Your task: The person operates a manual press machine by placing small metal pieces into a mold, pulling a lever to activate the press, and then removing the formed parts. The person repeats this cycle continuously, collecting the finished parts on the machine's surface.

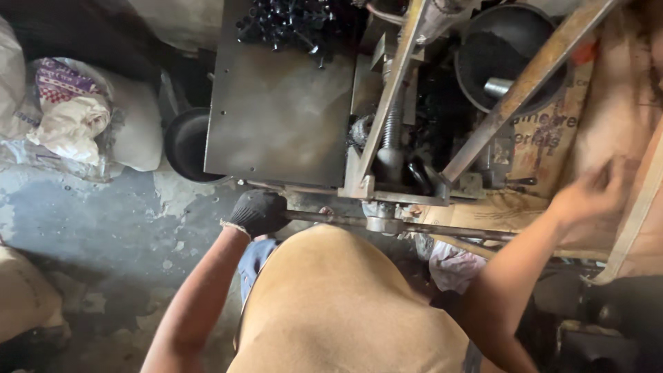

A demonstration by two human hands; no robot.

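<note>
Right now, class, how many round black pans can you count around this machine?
2. One black pan sits on the floor, partly under the left edge of the metal plate. The other pan, holding dark powder, stands at top right behind the slanted bar. Others may be hidden.

single head camera looks steeply down, close above the metal machine table [276,117].

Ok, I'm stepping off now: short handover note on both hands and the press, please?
Left hand, in a dark glove, grips the end of the horizontal lever bar at the press front.
Right hand is bare, blurred, raised over the brown sacking, holding nothing visible.
Small black parts are heaped at the far edge of the metal plate.
Nothing shows how many parts are finished.
</note>
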